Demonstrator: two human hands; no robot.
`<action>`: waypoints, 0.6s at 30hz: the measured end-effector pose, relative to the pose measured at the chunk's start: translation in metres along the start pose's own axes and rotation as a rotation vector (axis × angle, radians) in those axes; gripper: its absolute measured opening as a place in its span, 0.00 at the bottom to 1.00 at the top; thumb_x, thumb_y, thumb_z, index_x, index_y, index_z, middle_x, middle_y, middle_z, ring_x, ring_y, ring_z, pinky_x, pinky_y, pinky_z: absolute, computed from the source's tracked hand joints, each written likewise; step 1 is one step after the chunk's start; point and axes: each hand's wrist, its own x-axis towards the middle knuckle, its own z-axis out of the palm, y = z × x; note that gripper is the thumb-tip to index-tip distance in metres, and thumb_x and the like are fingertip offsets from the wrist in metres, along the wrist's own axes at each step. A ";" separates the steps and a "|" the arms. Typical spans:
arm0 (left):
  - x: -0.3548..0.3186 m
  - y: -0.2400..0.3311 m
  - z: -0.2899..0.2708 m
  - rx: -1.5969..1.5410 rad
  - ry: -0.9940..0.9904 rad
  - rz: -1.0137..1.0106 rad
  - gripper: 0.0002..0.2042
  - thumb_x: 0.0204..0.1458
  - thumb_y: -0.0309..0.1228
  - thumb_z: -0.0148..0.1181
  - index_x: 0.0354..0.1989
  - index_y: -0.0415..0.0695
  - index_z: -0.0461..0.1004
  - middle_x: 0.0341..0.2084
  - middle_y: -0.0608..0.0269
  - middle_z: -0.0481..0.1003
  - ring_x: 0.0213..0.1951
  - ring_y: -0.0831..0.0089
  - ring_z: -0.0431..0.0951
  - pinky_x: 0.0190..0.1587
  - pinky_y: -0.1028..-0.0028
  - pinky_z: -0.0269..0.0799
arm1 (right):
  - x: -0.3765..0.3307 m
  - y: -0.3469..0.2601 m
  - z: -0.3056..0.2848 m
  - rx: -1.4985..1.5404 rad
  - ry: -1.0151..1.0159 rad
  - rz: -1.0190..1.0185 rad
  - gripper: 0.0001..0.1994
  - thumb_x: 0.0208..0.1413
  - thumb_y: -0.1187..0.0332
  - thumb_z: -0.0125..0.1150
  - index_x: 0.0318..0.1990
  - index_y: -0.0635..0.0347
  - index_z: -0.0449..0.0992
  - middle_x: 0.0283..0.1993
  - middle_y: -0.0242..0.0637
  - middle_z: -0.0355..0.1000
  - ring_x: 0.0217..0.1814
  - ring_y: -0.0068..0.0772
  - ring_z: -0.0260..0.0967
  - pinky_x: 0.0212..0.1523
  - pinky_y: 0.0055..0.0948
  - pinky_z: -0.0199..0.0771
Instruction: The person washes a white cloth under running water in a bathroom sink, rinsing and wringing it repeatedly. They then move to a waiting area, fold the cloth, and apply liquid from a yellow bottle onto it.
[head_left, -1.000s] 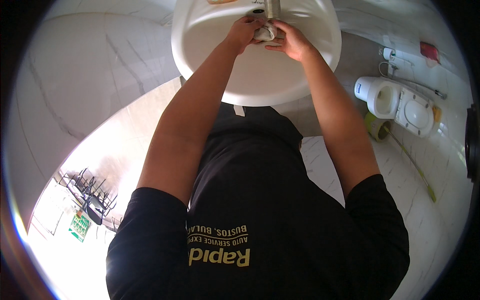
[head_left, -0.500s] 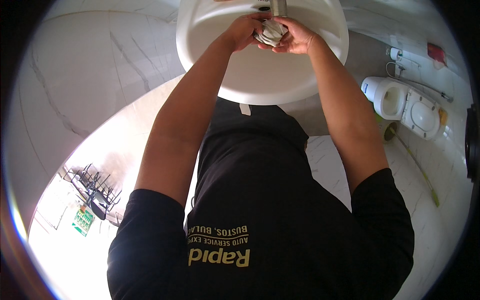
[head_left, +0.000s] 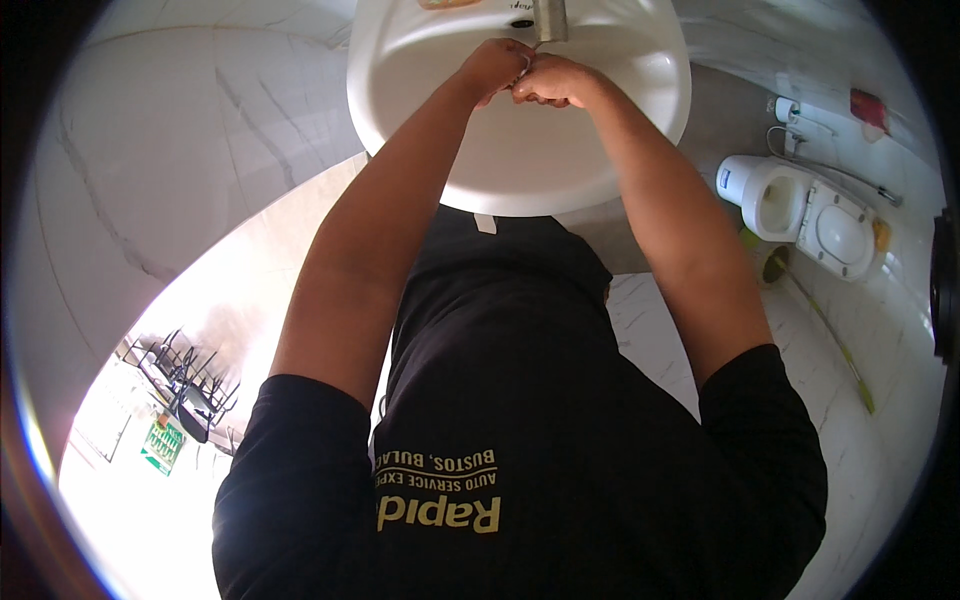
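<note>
Over the white washbasin (head_left: pixel 540 165), both my hands are closed and pressed against each other. A small pale bit of a cloth (head_left: pixel 525 66) shows between them; the rest is hidden inside my fingers. My left hand (head_left: pixel 495 68) grips it from the left, its fingers curled. From the other side my right hand (head_left: pixel 556 80) wraps round it, knuckles turned up. Just above my hands juts the metal faucet (head_left: pixel 551 18), with the dark overflow hole beside it.
A peach-coloured item (head_left: pixel 448 3) lies on the basin's back rim. To the right are a white toilet (head_left: pixel 778 200) with its lid up, a green-handled brush (head_left: pixel 835 340) and a hose. At lower left stands a dark dish rack (head_left: pixel 185 380) near a green-and-white packet (head_left: pixel 162 445).
The bunched whitish cloth was in plain sight between my spread fingers. Now both hands have closed tightly round it, and the right has moved left and turned knuckles up.
</note>
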 end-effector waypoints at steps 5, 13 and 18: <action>0.012 -0.007 0.001 0.250 0.146 0.072 0.14 0.54 0.26 0.57 0.46 0.34 0.81 0.33 0.54 0.81 0.35 0.65 0.82 0.39 0.65 0.78 | 0.016 0.002 0.023 -0.390 0.402 -0.035 0.20 0.51 0.62 0.63 0.52 0.56 0.79 0.45 0.46 0.81 0.47 0.47 0.80 0.48 0.43 0.80; 0.021 -0.001 0.023 0.397 0.469 0.097 0.18 0.59 0.38 0.61 0.40 0.31 0.81 0.32 0.44 0.81 0.34 0.59 0.82 0.35 0.59 0.75 | -0.005 -0.009 0.041 -0.353 0.681 0.028 0.17 0.61 0.56 0.54 0.48 0.57 0.77 0.47 0.45 0.81 0.51 0.48 0.79 0.50 0.45 0.80; 0.016 0.003 0.024 0.284 0.411 0.089 0.15 0.56 0.34 0.60 0.42 0.31 0.81 0.34 0.45 0.81 0.37 0.60 0.82 0.38 0.60 0.75 | 0.005 0.001 0.030 -0.301 0.659 -0.079 0.19 0.56 0.56 0.62 0.47 0.61 0.73 0.47 0.45 0.80 0.50 0.46 0.79 0.47 0.43 0.80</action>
